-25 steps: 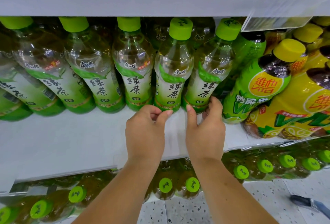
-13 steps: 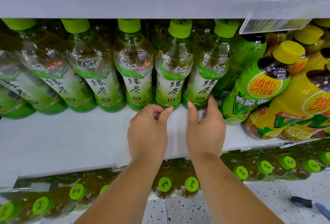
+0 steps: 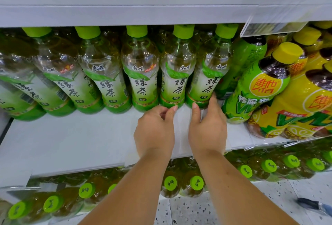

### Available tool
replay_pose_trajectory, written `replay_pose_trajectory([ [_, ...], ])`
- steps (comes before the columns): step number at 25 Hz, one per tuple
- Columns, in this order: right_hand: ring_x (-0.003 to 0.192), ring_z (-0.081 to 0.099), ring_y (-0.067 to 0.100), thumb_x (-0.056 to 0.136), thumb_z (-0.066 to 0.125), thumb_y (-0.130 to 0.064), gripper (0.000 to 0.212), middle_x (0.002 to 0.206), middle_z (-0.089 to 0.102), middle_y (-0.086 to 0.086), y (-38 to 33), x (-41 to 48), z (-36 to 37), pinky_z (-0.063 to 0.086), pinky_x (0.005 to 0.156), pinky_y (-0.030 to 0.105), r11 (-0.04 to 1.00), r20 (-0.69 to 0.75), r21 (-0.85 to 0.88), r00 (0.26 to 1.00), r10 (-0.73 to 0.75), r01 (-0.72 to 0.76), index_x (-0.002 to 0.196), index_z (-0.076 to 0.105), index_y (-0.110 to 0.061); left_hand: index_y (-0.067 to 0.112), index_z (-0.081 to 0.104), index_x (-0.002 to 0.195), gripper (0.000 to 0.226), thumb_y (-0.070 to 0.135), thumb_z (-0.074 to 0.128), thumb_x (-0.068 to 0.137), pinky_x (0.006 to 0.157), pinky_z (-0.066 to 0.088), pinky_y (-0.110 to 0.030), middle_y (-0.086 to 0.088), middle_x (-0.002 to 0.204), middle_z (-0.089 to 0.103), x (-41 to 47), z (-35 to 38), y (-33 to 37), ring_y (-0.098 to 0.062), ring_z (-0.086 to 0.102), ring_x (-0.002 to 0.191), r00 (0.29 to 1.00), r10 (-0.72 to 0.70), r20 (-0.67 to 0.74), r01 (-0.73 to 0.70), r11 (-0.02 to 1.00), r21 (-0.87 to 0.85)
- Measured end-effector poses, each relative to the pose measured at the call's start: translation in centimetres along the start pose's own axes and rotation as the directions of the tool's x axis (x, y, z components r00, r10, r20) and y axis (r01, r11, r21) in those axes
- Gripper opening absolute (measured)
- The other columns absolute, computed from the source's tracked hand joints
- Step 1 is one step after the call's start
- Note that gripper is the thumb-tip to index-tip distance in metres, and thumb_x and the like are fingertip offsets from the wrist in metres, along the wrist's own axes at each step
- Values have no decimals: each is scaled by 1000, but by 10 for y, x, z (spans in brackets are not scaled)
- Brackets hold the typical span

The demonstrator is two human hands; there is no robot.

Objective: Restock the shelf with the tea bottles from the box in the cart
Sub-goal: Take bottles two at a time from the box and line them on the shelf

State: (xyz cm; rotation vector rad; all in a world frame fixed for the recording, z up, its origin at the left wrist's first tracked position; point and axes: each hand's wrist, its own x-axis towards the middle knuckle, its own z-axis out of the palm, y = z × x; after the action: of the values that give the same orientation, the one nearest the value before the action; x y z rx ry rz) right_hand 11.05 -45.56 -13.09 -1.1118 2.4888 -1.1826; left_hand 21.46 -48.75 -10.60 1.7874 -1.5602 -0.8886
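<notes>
Several green tea bottles with lime caps stand in a row at the back of the white shelf (image 3: 71, 140). My right hand (image 3: 208, 129) grips the base of the rightmost green tea bottle (image 3: 210, 74), thumb in front and fingers on its right side. My left hand (image 3: 154, 133) is curled shut beside it, its thumb tip touching the base of the neighbouring bottle (image 3: 177, 74). The box and the cart are out of view.
Green and yellow lemon-tea bottles (image 3: 260, 88) crowd the shelf right of my right hand. The upper shelf edge (image 3: 125, 14) hangs just above the caps, with a clear price holder (image 3: 273, 25). Capped bottles (image 3: 196, 183) fill the lower shelf. A dark object (image 3: 312, 205) lies on the floor.
Both hands stay at the bases of the same two bottles, having edged slightly back toward the row. My view has tilted up a little.
</notes>
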Motion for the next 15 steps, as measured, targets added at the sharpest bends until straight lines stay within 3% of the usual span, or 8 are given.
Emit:
replay_pose_trajectory([
  [3,145,37,22,104,47,-45,63,157,45,2,-2,-1,-1,38,115,39,1000,4,7,1000,6,-6,159,32,-18,36,64,82,25,58,59,93,68,51,-30,18,75,65,-2,-1,-3,-11,62,77,999,38,5,-38,999,20],
  [6,142,43,24,102,50,-46,63,153,50,3,-1,0,-2,41,112,40,999,-9,15,999,32,-32,157,36,-19,33,69,101,20,49,59,95,72,49,-27,19,90,68,-2,-4,-8,-5,63,85,996,91,26,-90,995,-44],
  [10,129,57,17,96,47,-53,60,141,61,-3,0,2,-8,48,108,42,988,51,129,996,79,-85,147,50,-23,28,61,126,35,38,64,93,84,53,-32,16,108,65,2,-22,-14,-6,64,86,963,87,256,-41,982,-182],
  [13,122,58,11,103,54,-32,41,130,63,-9,-7,3,-25,42,102,25,972,137,199,986,99,-126,141,56,-18,27,52,139,50,39,66,93,90,54,-35,14,120,59,1,-39,-12,-9,63,98,918,70,391,6,981,-192],
  [15,115,59,12,104,55,-27,39,121,62,-9,-14,-3,-37,40,95,24,955,170,234,975,143,-180,141,56,-18,31,49,142,51,43,64,94,89,51,-31,14,124,57,-3,-50,-11,-9,61,105,907,69,414,3,986,-169],
])
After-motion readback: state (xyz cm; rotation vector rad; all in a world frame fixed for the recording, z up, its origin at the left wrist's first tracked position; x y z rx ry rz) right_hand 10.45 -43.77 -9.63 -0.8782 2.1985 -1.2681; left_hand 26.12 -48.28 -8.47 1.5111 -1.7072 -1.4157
